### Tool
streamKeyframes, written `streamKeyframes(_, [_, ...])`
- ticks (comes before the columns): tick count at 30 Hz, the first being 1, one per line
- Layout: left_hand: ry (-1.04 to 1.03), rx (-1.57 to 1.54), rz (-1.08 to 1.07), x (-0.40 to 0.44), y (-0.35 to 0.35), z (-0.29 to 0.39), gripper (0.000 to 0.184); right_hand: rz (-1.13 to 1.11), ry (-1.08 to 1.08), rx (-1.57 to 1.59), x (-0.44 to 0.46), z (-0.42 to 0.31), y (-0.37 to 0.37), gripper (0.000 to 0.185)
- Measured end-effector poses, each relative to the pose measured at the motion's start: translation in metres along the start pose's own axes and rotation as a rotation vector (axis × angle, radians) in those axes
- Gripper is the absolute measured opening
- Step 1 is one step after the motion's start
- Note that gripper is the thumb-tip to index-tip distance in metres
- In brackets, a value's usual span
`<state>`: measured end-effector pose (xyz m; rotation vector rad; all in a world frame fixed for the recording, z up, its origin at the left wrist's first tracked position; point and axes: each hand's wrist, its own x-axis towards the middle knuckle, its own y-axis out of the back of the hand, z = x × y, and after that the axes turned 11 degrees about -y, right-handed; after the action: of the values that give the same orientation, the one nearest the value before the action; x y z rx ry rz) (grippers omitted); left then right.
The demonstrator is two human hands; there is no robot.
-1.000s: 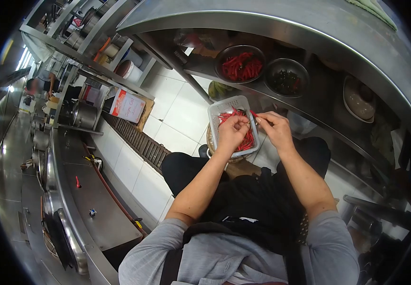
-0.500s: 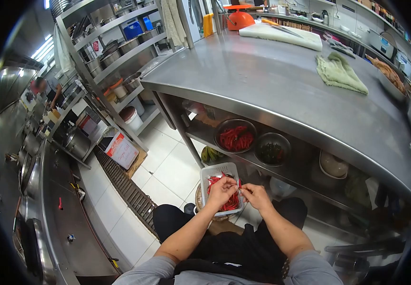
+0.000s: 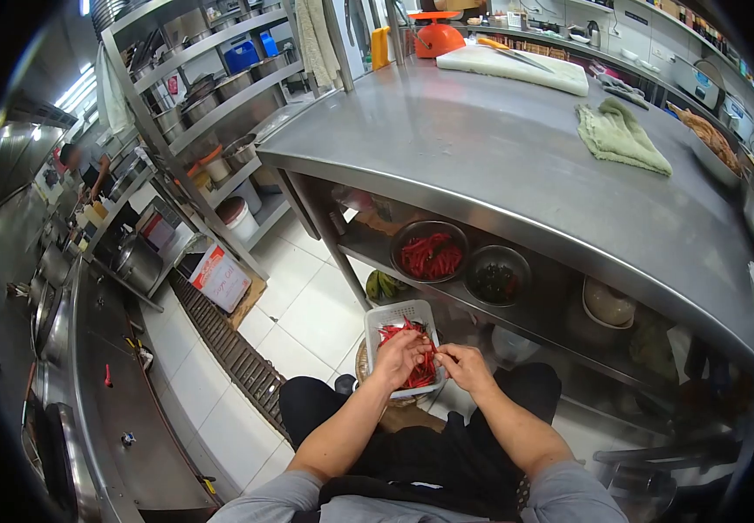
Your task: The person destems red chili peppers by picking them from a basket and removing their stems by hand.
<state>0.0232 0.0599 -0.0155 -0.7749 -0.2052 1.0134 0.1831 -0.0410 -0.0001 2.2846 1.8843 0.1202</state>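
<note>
Over a white plastic basket [image 3: 378, 324] of red chili peppers [image 3: 419, 373], my two hands are close together. My left hand [image 3: 399, 357] is above the basket's middle with its fingers curled; what lies in them is hidden. At the basket's right rim, my right hand [image 3: 467, 366] pinches thumb against fingers, and a sliver of red chili pepper shows at its tips. The basket rests on a round woven stand between my knees.
Under the steel table [image 3: 481, 131], a shelf holds a bowl of red chilies [image 3: 432, 253], a bowl of dark green pieces [image 3: 497, 277] and a lidded pot [image 3: 608, 302]. Above lie a green towel [image 3: 622, 138] and a cutting board with a knife [image 3: 516, 70]. A person [image 3: 89, 166] stands far left.
My hands have shifted slightly, and the left fingers have opened a little. The red chili that stood up between my fingertips now shows less. The far person has moved a little.
</note>
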Motion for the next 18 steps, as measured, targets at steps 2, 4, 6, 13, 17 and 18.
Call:
streamKeyframes(2, [-0.015,-0.118,0.07,-0.004,-0.003,0.008,0.008,0.009,-0.082,-0.056,0.002,0.005,0.001,0.019])
streamKeyframes(4, [-0.017,-0.105,0.075,-0.004,0.002,0.01,0.01,0.033,-0.127,-0.102,0.001,0.007,0.002,0.022])
streamKeyframes(6, [0.016,0.134,-0.104,-0.005,0.002,0.013,0.01,0.016,-0.172,-0.22,0.002,0.006,0.004,0.021])
streamKeyframes(13, [0.005,0.486,-0.161,-0.001,0.002,-0.002,0.013,0.087,0.078,-0.513,0.004,0.016,0.0,0.017])
streamKeyframes(17, [0.008,0.426,-0.097,-0.004,-0.002,-0.004,0.013,0.054,-0.098,-0.213,0.0,0.007,0.0,0.017])
streamKeyframes(18, [0.01,0.431,-0.088,-0.006,-0.003,-0.004,0.013,0.062,-0.142,-0.126,-0.003,0.005,-0.001,0.017])
